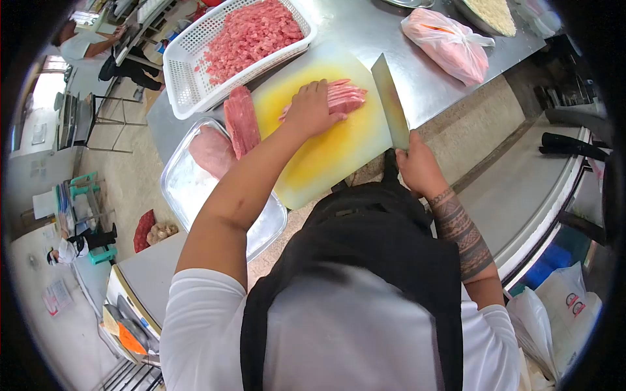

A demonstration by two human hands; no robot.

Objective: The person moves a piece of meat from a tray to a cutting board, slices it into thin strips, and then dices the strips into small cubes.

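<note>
On the yellow-stained cutting board (313, 166), my left hand (312, 109) lies over a row of sliced raw meat (345, 98), fingers curled on it and thumb along its near side. Part of the slices is hidden under the palm. My right hand (420, 166) is closed round the handle of a cleaver (390, 101), whose wide blade stands at the board's right edge, apart from the slices. Left of my left hand, a long piece of raw meat (242, 122) lies at the board's left edge. Beside it, another piece of meat (212, 151) sits in a metal tray (179, 189).
A white perforated basket (186, 98) of diced meat stands at the back left. A plastic bag of meat (447, 45) lies on the metal table (365, 29), near a bowl of pale crumbs (490, 16). Two other people work far off at left.
</note>
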